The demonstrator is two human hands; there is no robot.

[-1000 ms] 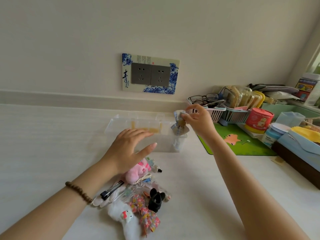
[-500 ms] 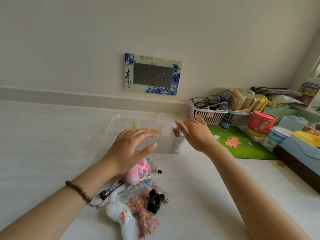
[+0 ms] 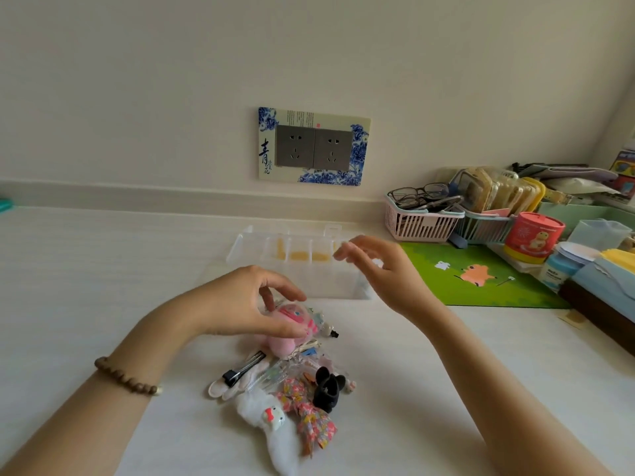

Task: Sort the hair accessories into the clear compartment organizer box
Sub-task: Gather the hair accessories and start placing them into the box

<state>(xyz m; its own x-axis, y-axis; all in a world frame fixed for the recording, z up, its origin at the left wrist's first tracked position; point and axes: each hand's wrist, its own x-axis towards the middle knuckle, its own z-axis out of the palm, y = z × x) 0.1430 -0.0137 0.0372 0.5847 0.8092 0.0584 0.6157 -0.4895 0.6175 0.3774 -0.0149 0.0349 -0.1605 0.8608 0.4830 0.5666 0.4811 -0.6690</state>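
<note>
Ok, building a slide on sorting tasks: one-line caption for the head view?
Left hand grips a pink plush accessory from the pile; empty right hand hovers over the clear organizer box.

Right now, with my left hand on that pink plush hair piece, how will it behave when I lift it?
The pink plush piece looks soft and stuffed, so it probably squashes under the left hand and weighs little. Its fuzzy surface should grip well. Neighbouring clips in the pile touch it and might drag along.

White countertop (image 3: 103,286) bears organizer box (image 3: 247,245), accessory pile (image 3: 292,389), green mat (image 3: 481,280).
</note>
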